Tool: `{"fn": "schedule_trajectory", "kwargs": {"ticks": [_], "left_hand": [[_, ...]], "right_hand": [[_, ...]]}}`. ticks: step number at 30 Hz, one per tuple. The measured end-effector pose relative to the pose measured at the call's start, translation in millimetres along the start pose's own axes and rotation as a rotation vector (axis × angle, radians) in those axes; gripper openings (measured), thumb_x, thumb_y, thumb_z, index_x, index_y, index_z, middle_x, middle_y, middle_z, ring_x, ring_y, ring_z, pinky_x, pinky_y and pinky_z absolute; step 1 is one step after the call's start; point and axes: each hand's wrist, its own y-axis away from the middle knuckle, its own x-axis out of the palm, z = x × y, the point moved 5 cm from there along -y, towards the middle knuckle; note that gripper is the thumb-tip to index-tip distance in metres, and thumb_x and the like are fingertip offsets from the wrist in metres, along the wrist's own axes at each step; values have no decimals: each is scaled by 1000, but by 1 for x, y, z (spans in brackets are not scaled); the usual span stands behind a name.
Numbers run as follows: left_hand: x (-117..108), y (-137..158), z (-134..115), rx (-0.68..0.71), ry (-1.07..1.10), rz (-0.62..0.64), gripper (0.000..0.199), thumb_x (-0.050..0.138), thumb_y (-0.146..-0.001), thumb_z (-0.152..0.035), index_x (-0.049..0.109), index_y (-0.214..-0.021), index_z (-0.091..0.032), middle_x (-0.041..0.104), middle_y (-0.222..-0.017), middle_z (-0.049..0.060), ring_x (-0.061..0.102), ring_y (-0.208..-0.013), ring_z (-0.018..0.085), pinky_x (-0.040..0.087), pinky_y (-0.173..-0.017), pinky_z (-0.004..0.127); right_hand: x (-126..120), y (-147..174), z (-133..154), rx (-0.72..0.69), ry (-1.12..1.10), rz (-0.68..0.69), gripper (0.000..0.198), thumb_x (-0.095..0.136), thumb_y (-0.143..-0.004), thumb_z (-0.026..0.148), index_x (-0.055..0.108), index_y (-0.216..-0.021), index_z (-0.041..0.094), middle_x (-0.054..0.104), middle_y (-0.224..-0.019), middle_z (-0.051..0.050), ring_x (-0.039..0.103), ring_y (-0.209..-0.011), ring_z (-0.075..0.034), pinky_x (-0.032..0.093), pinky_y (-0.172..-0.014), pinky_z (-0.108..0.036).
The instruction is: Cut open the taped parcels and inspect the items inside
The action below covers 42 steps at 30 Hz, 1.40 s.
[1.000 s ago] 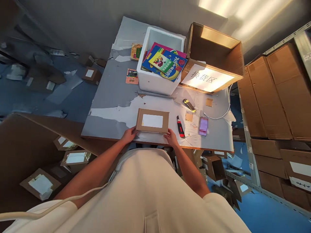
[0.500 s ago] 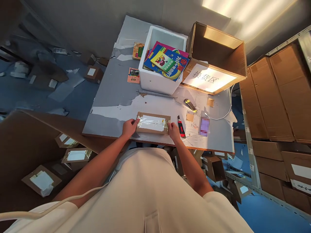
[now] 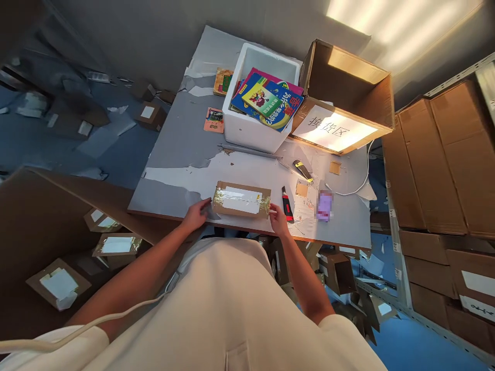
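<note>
A taped cardboard box (image 3: pixel 242 200) with a white label lies near the front edge of the table. Just off its left end is my left hand (image 3: pixel 196 215), open, with fingers apart and nothing held. My right hand (image 3: pixel 278 219) is at the box's right end, its fingertips by the corner and loosely bent; no firm grip shows. To the right of that hand lies a red and black box cutter (image 3: pixel 287 204). A yellow and black box cutter (image 3: pixel 302 170) lies farther back.
A white foam box (image 3: pixel 255 133) holding several books (image 3: pixel 268 100) stands at the back. Beside it is a large open carton (image 3: pixel 348 111) with a handwritten sign. A blurred purple item (image 3: pixel 324 206) lies at the right. Stacked cartons (image 3: pixel 433 165) stand beyond the table.
My left hand has let go of the box and moved left and toward me. My right hand has eased off the other end. The box has shifted slightly left.
</note>
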Motion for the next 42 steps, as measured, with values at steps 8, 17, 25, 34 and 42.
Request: {"fn": "schedule_trajectory", "kwargs": {"ticks": [8,17,25,34,42], "left_hand": [[29,1,12,32,75,101,51,51,-79,-49,62,-117,-16,71,-100,8,65,-92,25,51,-85,40],[6,-35,-29,-101,-139,-106,51,38,-87,-55,70,-94,-16,69,-95,13,62,-89,25,47,-81,35],[16,-57,-25,-134,-141,-77,45,43,-86,-52,72,-83,-18,69,-85,10,63,-88,25,45,-80,32],[12,-36,1,-160,17,-61,50,39,-85,-37,60,-123,-13,67,-115,14,66,-99,21,50,-88,35],[28,5,12,-176,26,55,50,61,-70,-34,63,-118,-17,72,-105,10,67,-96,26,51,-89,42]], "right_hand": [[23,-5,-15,36,3,123,47,60,-71,23,53,-117,23,64,-114,-8,62,-102,-21,50,-88,-38],[10,-17,28,-18,309,17,31,37,-90,44,56,-77,22,63,-84,-5,57,-82,-20,44,-76,-32],[15,-32,21,96,281,-1,42,35,-87,57,52,-71,22,60,-74,-3,53,-73,-18,40,-66,-28],[7,-19,-3,148,114,21,45,38,-85,47,60,-110,16,63,-92,-5,56,-67,-13,48,-66,-28],[20,4,-6,101,150,185,62,62,-70,20,51,-131,25,63,-119,-7,60,-100,-21,50,-86,-38]]}}
